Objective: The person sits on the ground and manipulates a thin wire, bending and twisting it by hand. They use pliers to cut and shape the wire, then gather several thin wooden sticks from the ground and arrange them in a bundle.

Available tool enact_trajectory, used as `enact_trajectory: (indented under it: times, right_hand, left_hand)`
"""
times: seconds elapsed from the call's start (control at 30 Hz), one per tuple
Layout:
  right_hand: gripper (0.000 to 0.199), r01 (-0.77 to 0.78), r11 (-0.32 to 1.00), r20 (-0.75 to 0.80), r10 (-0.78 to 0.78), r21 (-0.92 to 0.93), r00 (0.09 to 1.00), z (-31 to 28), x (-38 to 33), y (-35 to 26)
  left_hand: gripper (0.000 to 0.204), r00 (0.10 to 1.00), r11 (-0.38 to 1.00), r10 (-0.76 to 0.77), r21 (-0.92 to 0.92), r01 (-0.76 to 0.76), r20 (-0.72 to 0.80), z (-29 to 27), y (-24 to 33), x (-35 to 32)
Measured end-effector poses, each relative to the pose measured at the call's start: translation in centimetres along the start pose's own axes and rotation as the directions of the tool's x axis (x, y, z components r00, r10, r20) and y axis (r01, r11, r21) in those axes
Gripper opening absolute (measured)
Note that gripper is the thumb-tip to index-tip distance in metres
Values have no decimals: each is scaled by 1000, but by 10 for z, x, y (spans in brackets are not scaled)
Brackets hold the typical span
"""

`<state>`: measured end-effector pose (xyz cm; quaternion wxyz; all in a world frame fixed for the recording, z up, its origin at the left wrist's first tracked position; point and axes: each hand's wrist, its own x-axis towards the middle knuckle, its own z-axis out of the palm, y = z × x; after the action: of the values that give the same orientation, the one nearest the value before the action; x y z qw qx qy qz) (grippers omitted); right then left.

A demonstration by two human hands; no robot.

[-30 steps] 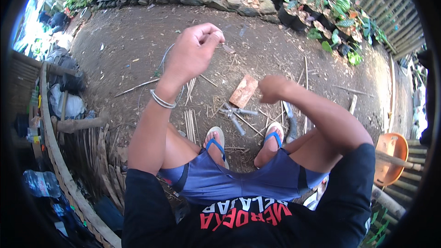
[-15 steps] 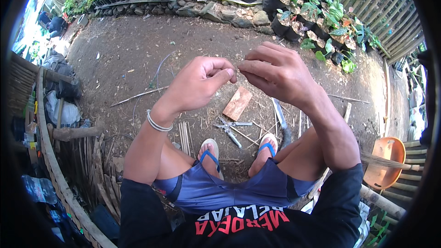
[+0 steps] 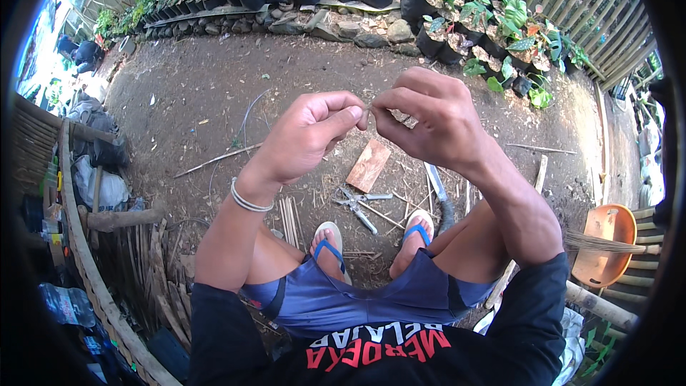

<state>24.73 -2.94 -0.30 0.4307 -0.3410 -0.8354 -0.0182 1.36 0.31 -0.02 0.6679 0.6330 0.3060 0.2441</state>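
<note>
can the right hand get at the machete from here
Probably yes: the machete lies beside the right foot, with nothing visible on top of its handle. The right hand is raised, pinching near the left hand, so it would need to lower.

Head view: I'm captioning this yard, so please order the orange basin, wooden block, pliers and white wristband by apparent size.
1. Orange basin
2. Wooden block and pliers: too alike in extent to rank
3. White wristband
</note>
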Motion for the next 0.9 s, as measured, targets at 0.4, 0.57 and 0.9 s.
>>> enact_trajectory:
  times: [0.4,0.57,0.9]
  right_hand:
    - [21,-392,900,29,394,191,919,2,1,-8]
    - [39,-253,942,33,252,219,967,-16,0,4]
    - [31,-236,961,75,227,148,971,-23,-7,9]
  left_hand:
    - [20,991,996,30,-75,-40,-127,14,-7,5]
    - [20,992,970,-51,-242,21,-117,2,-5,4]
    - [19,998,933,-56,-356,51,-4,-1,-1,2]
